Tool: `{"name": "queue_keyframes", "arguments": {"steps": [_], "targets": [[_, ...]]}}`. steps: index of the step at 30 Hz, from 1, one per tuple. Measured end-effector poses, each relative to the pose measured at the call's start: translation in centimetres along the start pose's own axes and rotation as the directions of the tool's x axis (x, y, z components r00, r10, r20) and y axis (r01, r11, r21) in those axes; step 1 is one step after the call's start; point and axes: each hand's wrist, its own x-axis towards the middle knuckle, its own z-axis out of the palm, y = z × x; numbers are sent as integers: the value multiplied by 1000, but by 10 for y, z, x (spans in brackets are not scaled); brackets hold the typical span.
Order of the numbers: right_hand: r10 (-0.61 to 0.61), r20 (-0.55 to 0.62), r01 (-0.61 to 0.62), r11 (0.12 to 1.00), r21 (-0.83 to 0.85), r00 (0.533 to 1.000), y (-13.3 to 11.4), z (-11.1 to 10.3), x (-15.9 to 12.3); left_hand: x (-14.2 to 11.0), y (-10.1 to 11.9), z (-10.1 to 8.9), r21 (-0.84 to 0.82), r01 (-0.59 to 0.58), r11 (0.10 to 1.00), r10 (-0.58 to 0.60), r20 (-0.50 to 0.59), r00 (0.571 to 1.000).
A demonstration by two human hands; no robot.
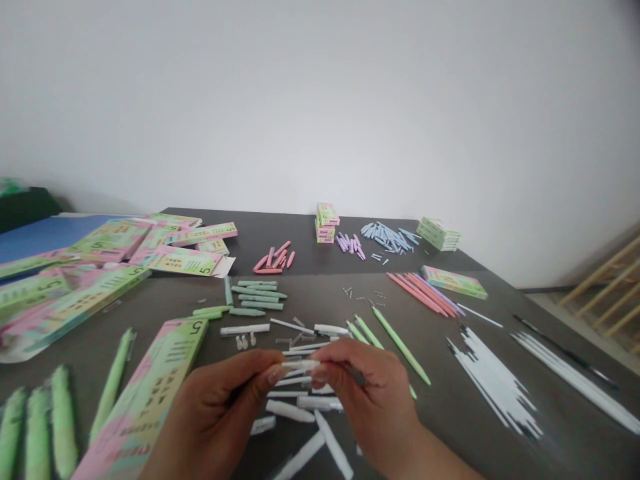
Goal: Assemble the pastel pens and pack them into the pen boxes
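In front of me, my left hand and my right hand meet with thumbs and fingers pinched. Between them they hold a small white pen part level, one end in each hand; its ends are covered by the fingertips. Below and around the hands lie loose white pen barrels, partly hidden. Small clear plastic clips rest just beyond my left hand. Light green pens lie beyond my right hand. A pastel pen box is beside my left forearm.
White pen refills spread at the right. Dull green barrels, pink barrels and blue barrels lie farther back. Flat pen boxes pile up at the left. A stack of boxes stands near the wall.
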Motion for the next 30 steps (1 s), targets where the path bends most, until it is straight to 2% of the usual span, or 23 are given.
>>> {"name": "queue_keyframes", "arguments": {"steps": [5, 8, 12, 16, 18, 20, 22, 25, 28, 30], "targets": [[57, 21, -58, 998, 40, 998, -2, 0, 0, 0, 3, 1, -20, 33, 999, -34, -30, 999], [89, 35, -91, 994, 62, 995, -2, 0, 1, 0, 4, 2, -30, 54, 998, -55, -11, 998], [168, 94, -177, 979, 99, 981, -2, 0, 2, 0, 5, 1, -44, 74, 996, -74, -16, 997], [280, 161, -310, 925, 218, 947, -2, 0, 3, 3, 8, 1, -64, 104, 993, -102, 40, 994], [279, 192, -321, 916, 242, 941, -2, 1, 3, 5, 9, 3, -66, 103, 993, -97, 82, 992], [210, 211, -245, 956, 159, 955, -2, 1, 2, 6, 8, 4, -53, 108, 993, -100, 134, 986], [107, 219, -111, 994, 3, 970, -3, -1, 2, 7, 5, 7, -14, 123, 992, -118, 199, 973], [39, 258, 12, 981, -195, 965, -4, -6, 6, 7, -1, 10, 51, 149, 987, -158, 277, 948], [139, 333, -19, 941, -339, 932, -3, -19, 12, 8, -4, 9, -6, 223, 975, -214, 255, 943], [245, 362, -69, 897, -436, 899, 0, -31, 16, 10, -5, 4, -151, 360, 921, -324, 219, 920]]}}
